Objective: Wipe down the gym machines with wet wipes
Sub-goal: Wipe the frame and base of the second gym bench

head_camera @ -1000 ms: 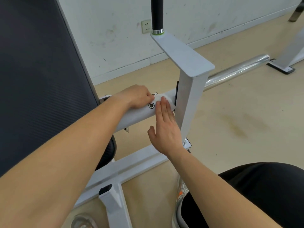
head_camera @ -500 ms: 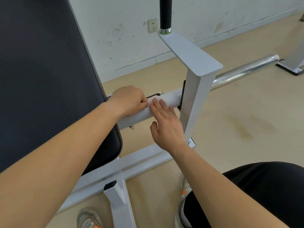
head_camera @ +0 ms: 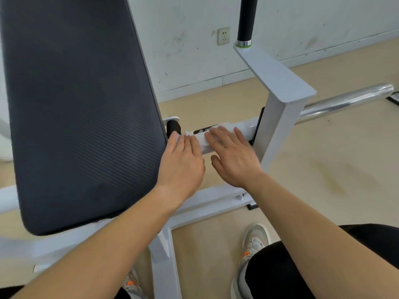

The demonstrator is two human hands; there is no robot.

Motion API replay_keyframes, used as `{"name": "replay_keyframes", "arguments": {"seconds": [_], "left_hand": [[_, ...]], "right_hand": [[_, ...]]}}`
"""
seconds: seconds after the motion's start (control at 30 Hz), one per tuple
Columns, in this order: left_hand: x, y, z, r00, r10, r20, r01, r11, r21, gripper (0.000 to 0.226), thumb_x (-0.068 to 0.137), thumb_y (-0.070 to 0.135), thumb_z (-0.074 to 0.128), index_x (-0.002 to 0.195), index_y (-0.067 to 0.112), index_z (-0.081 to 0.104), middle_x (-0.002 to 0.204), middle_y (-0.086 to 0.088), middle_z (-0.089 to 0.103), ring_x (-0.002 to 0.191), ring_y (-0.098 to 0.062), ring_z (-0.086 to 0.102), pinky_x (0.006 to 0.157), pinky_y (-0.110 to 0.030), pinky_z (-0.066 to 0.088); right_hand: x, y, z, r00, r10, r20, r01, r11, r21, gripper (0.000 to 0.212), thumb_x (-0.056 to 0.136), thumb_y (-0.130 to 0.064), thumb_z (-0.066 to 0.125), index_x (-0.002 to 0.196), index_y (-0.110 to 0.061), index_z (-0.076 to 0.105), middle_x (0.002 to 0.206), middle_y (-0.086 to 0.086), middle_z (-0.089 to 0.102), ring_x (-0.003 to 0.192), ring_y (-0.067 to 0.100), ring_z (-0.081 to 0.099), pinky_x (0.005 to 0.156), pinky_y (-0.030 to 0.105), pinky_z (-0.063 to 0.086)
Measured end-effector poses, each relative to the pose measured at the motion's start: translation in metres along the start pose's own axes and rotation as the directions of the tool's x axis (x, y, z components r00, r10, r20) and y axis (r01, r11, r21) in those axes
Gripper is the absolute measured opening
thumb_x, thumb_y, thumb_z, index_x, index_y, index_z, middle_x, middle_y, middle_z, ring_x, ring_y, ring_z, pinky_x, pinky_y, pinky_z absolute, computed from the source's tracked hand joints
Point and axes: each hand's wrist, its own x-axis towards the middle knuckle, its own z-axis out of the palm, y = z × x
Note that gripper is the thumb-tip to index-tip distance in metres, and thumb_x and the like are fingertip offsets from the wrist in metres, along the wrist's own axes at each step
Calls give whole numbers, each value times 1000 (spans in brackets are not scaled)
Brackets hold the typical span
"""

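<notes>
A white wet wipe (head_camera: 203, 138) lies spread along the white round crossbar (head_camera: 246, 129) of the gym machine, right of the black back pad (head_camera: 82, 108). My left hand (head_camera: 182, 162) lies flat with straight fingers on the wipe's left end, beside a black rubber stop (head_camera: 172, 127). Flat too, my right hand (head_camera: 234, 159) presses its fingertips on the wipe's right part. A black logo on the bar shows partly above the wipe.
A white upright post (head_camera: 278, 124) with a black-gripped handle (head_camera: 247, 18) rises just right of my hands. A chrome bar (head_camera: 345, 102) runs off to the right. The white base frame (head_camera: 211, 200) lies below, with my shoes and knee near it.
My left hand has uncurled from gripping the bar and now lies flat on the wipe. The wipe is spread along the bar. My view has shifted, so everything sits further right.
</notes>
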Motion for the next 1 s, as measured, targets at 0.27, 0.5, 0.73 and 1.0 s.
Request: {"name": "replay_keyframes", "arguments": {"seconds": [0.27,0.5,0.73,1.0], "left_hand": [[-34,16,-10,989,-34,146,12,989,148,75,105,43,17,153,-13,6,160,-34,14,151,-48,7,117,-58,-16],[-22,18,-8,981,-123,152,97,981,165,73,105,38,18,148,-19,3,160,-34,11,151,-48,6,116,-56,-17],[-20,32,-1,984,-134,116,137,990,-20,73,104,38,18,153,-12,-1,162,-32,5,153,-43,0,120,-49,-15],[-22,79,-1,872,-445,203,482,711,-512,92,94,39,48,154,-10,-2,164,-28,2,154,-37,-3,126,-45,5]], "right_hand": [[32,28,-25,895,-320,311,370,922,-112,68,94,-43,10,161,-30,12,167,4,17,153,25,19,123,46,12],[67,4,-30,854,-383,353,416,909,-20,70,91,-36,12,160,-28,20,162,-2,32,145,19,34,120,42,19],[35,45,-36,894,-296,336,312,950,4,73,90,-39,11,160,-22,22,165,4,25,149,26,27,122,45,23],[58,17,-40,936,-173,308,49,927,371,48,101,-46,32,142,-36,54,152,-15,47,140,13,43,115,37,32]]}}
